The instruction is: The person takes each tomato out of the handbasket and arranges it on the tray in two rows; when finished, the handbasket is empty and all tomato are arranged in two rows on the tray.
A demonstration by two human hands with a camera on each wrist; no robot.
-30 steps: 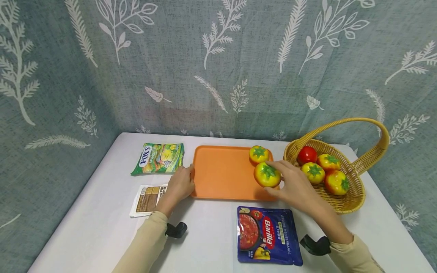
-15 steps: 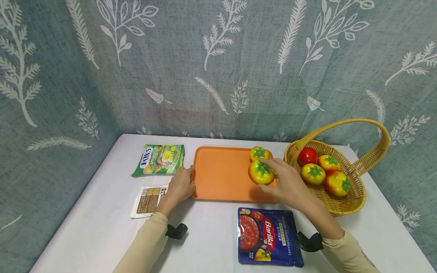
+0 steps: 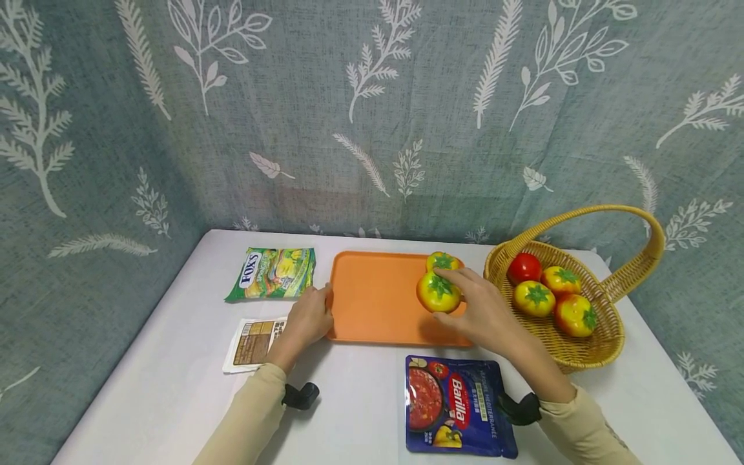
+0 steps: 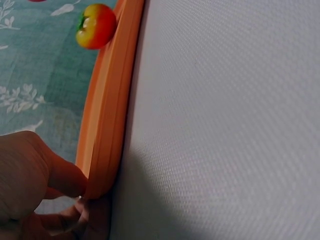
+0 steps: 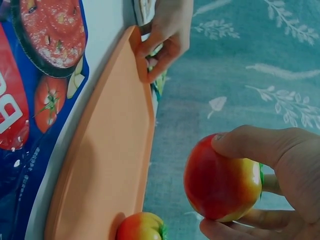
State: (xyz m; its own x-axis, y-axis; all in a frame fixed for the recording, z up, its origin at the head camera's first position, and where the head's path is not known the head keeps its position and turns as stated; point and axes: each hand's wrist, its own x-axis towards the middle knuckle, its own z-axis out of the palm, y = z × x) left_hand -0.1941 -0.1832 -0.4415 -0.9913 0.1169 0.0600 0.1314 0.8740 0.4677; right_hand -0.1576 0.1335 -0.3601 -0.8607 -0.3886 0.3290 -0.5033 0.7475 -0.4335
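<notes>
My left hand (image 3: pixel 310 315) pinches the left edge of a shallow orange tray (image 3: pixel 374 294); the left wrist view has thumb and fingers at its corner. Over the tray's right part, my right hand (image 3: pixel 487 314) holds a yellow-and-red persimmon (image 3: pixel 436 292) with a green calyx, between thumb and fingers. The right wrist view puts this persimmon (image 5: pixel 217 182) above the tray, its red side showing. Another persimmon (image 3: pixel 443 259) sits in the tray's far right corner, partly covered by the held one in the head view.
A wicker basket (image 3: pixel 610 336) with a tall handle stands at the right, holding a red tomato (image 3: pixel 524 268) and several persimmons (image 3: pixel 533 298). A blue Barilla pouch (image 3: pixel 459 407) lies in front of the tray. On the left are a green Fox's candy bag (image 3: pixel 273 274) and a white-and-brown packet (image 3: pixel 252 343).
My right hand has moved left and slightly farther in with the persimmon, away from the basket side. The left hand keeps its place on the tray edge.
</notes>
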